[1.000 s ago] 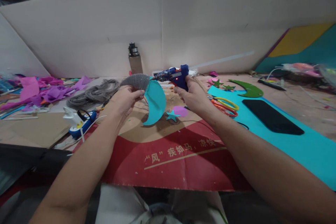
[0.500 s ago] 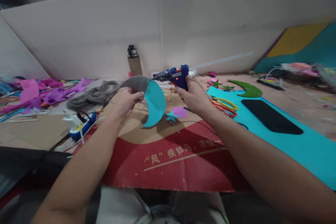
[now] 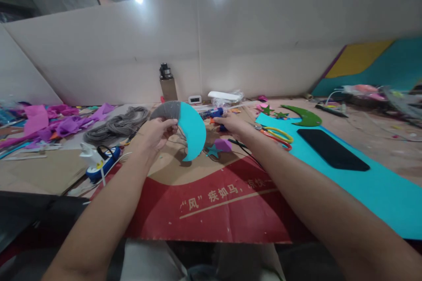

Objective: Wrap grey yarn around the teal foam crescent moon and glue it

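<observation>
My left hand pinches a turquoise crescent moon cut-out above the cardboard. The moon's upper end is wrapped in grey yarn; the rest is bare. In my right hand is a blue hot glue gun, held low to the right of the moon, its grip mostly covered by my fingers. A dark cord hangs below that hand. Between the hands lie a small turquoise star and a purple paper piece.
Red-and-brown cardboard covers the table's front. To the right lie scissors, a black phone on a turquoise sheet, and a green crescent. Leftward are a grey yarn bundle, a blue power strip and purple scraps.
My right hand has lowered the glue gun and tipped it, so less of it shows. The moon stays in my left hand, turned slightly. The camera view has tilted up a little.
</observation>
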{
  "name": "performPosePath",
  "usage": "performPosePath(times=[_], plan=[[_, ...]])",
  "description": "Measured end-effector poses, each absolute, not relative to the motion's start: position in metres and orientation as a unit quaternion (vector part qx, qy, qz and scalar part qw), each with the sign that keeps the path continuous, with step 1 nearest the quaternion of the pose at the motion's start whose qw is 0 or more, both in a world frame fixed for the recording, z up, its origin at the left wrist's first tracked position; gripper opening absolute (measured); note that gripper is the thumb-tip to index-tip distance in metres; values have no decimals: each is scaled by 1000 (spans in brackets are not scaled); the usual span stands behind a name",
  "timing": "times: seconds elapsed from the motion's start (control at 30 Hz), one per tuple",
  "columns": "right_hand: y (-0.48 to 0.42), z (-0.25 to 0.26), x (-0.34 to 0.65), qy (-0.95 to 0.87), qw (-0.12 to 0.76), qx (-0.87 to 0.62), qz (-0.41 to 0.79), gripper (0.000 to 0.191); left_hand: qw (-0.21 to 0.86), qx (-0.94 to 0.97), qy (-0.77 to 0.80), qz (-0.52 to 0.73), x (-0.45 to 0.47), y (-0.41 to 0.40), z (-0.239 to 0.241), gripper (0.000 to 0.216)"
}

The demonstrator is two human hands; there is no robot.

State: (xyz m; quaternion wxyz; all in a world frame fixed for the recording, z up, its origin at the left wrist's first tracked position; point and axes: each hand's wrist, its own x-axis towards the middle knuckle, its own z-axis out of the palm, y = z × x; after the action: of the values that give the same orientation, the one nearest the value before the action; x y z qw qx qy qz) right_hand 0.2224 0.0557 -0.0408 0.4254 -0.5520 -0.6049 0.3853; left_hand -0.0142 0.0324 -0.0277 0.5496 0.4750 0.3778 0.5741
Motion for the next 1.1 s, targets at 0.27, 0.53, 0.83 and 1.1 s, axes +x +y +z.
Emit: performPosePath(times=[0.27, 0.53, 0.83, 1.1], plan=[[42, -60, 175, -723, 472, -416, 286, 40, 621, 312, 312, 648, -22, 36, -20, 17], [-25, -57, 143, -819, 194, -292, 453, 29, 526, 323, 306, 725, -29, 40, -15, 12], [-46, 0, 188, -850, 358, -353, 156, 27, 331, 468, 413, 708, -35, 41, -15, 20], [3, 17, 231, -705, 527, -445, 163, 29, 449, 581, 433, 523, -34, 31, -15, 21]])
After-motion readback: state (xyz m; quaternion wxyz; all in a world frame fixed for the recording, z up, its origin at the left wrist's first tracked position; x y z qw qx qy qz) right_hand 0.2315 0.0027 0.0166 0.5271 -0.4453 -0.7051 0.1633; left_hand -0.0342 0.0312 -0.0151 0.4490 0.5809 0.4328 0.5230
